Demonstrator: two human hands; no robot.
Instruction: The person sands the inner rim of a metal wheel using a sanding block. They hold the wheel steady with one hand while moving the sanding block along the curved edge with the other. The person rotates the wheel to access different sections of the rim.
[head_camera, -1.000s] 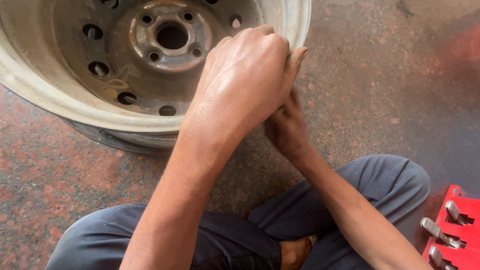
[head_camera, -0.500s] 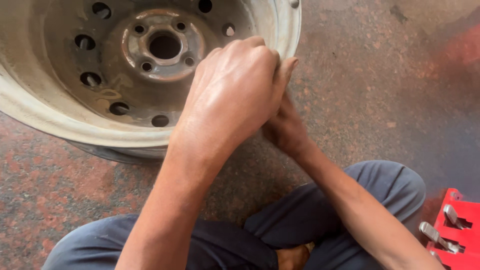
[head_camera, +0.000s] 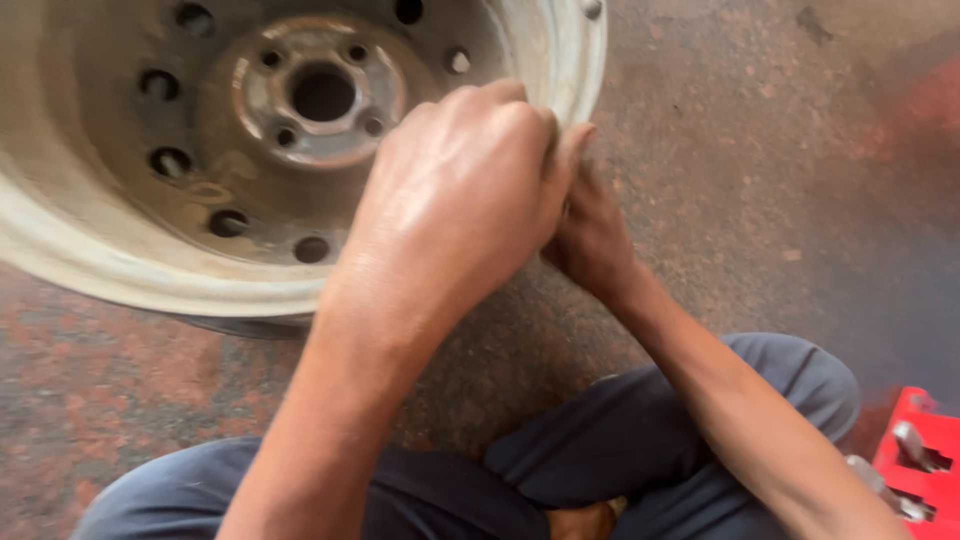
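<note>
A worn steel wheel rim (head_camera: 120, 270) lies flat on the floor in front of me, its hub (head_camera: 322, 95) ringed by bolt holes. My left hand (head_camera: 465, 200) is on top of the rim's near right edge, fingers curled tight over the lip and thumb pressed along it. My right hand (head_camera: 592, 240) sits just behind and below it, against the outer side of the rim. The left hand hides its fingers, so whether it holds anything is unclear. My crossed legs in grey trousers (head_camera: 640, 440) fill the bottom of the view.
A red tool holder (head_camera: 925, 465) with metal pieces stands at the bottom right, beside my right knee. The floor is mottled reddish stone (head_camera: 110, 400) on the left and grey (head_camera: 780, 160) on the right.
Both hands stay at the same spot on the rim's edge. The rim and hands have drifted slightly left and down in the view.
</note>
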